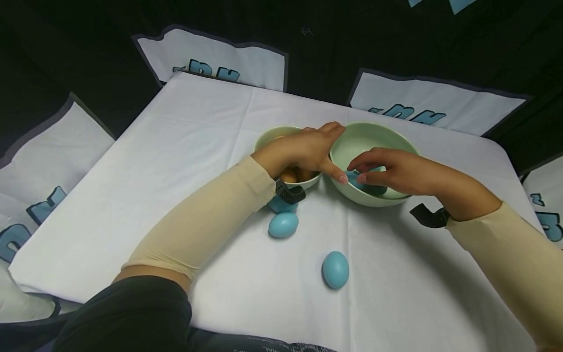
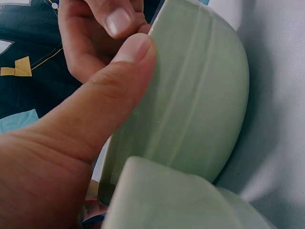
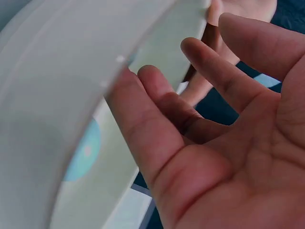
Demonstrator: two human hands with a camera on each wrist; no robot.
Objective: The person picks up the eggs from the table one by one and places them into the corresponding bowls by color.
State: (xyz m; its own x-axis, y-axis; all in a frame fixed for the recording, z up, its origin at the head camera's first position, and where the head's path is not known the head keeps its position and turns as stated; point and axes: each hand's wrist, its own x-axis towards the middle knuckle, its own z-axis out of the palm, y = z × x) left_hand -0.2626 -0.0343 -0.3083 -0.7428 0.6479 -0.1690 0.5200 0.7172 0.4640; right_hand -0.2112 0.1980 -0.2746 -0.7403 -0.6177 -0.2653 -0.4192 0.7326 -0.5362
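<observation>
On the white bench [image 1: 176, 146] sit a big green bowl [image 1: 360, 139] and a small green bowl [image 1: 310, 183], side by side. The left hand [image 1: 310, 146] reaches over the small green bowl to the rim of the big one. Its thumb sticks out at that rim, and its fingers are mostly straight, with no egg in them. The right hand [image 1: 393, 171] dips into the big green bowl, by a blue egg [image 1: 352, 177]. Its fingers are apart, a bit bent, and have hold of nothing. Brown round things [image 1: 289, 175] lie in the small green bowl. Three more blue eggs [image 1: 336, 270] are on the bench: two near the small green bowl, one nearer the person.
</observation>
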